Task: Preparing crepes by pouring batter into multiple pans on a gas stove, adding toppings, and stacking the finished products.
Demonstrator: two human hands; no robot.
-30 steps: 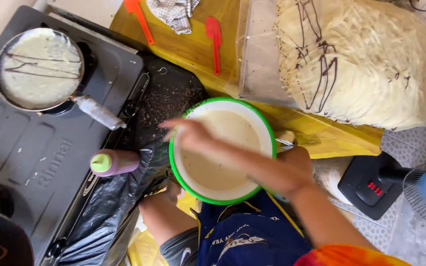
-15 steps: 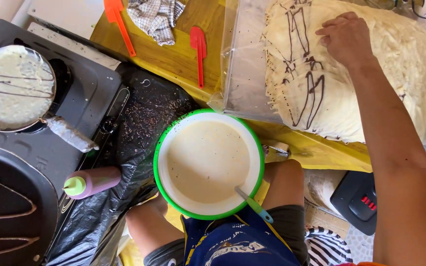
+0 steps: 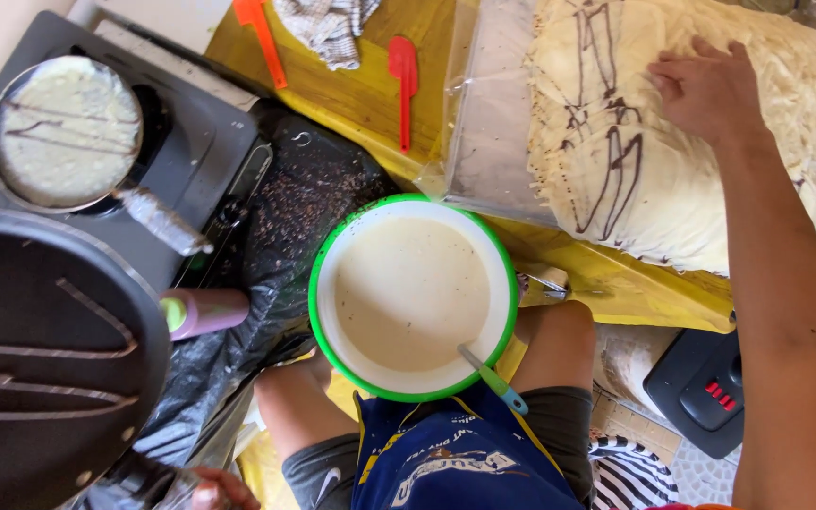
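Pale crepe stack (image 3: 710,161), long axis left-right, under right hand (image 3: 705,90), fingers (image 3: 677,71) spread flat, pointing left.

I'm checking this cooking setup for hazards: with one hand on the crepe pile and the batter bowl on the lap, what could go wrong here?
The green-rimmed batter bowl sits on the person's knees, not a flat surface, and could tip if a leg shifts. The right hand rests on the stacked crepes, away from the small pan with batter on the stove, so that crepe might overcook. The black plastic sheet lies against the stove and may melt.
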